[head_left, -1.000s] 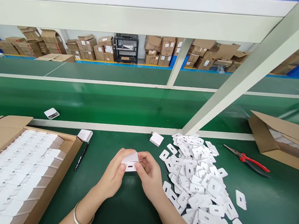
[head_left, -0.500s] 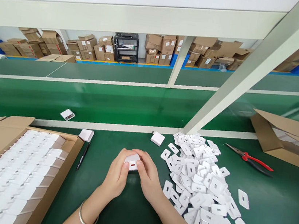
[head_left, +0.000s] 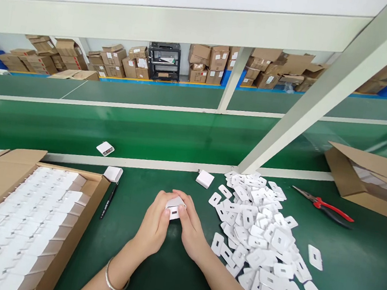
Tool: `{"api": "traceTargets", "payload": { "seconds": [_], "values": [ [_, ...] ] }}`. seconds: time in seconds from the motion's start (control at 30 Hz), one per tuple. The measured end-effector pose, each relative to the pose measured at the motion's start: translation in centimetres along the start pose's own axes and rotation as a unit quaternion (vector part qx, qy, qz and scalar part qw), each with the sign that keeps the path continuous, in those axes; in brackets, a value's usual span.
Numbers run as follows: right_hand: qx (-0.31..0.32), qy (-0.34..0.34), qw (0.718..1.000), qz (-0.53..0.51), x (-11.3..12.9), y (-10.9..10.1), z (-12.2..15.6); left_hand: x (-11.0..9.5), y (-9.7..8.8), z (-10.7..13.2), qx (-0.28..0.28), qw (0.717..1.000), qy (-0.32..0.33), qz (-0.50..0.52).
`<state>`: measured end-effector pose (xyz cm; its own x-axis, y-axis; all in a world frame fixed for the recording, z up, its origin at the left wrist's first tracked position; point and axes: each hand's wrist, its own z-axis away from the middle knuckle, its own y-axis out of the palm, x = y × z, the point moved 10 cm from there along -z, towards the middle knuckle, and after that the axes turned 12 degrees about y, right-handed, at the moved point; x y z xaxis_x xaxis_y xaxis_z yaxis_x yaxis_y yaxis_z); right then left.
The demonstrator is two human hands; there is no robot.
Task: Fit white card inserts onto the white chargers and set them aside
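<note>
My left hand [head_left: 153, 225] and my right hand [head_left: 189, 228] meet over the green table and both grip one small white charger block [head_left: 174, 207], fingers curled round it. A silver bangle [head_left: 114, 279] circles my left wrist. Just right of my hands lies a heap of several flat white plastic covers [head_left: 260, 230], each with a slot. Left of my hands stands an open cardboard box [head_left: 70, 236] packed with rows of white blocks.
Another white block [head_left: 205, 179] lies past my hands, one [head_left: 112, 173] rests at the box corner beside a black pen [head_left: 108, 200]. A white block [head_left: 105, 148] rides the green conveyor. Red-handled pliers [head_left: 324, 205] and a cardboard box [head_left: 370, 185] sit at right. A white frame post [head_left: 313, 99] slants overhead.
My hands have closed tighter round the white block and pressed the cover onto it. The white block on the conveyor has travelled to the right.
</note>
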<state>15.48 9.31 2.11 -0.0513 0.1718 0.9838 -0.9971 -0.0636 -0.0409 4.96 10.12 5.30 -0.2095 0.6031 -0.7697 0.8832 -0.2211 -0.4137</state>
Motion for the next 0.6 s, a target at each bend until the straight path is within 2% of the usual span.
{"api": "traceTargets", "payload": {
  "seconds": [0.17, 0.4, 0.6],
  "values": [
    [-0.008, -0.008, 1.000, 0.024, -0.1, 0.1, 0.1, 0.2, -0.3, -0.1, -0.011, 1.000, 0.005, 0.005],
    [-0.010, -0.018, 0.999, 0.031, 0.6, -0.3, 0.1, 1.1, 0.0, 0.0, 0.000, 0.997, -0.049, 0.065],
    [0.003, 0.001, 1.000, 0.029, 0.6, -0.3, 0.1, 1.3, 0.3, 0.2, 0.009, 0.996, -0.051, 0.078]
  ]
}}
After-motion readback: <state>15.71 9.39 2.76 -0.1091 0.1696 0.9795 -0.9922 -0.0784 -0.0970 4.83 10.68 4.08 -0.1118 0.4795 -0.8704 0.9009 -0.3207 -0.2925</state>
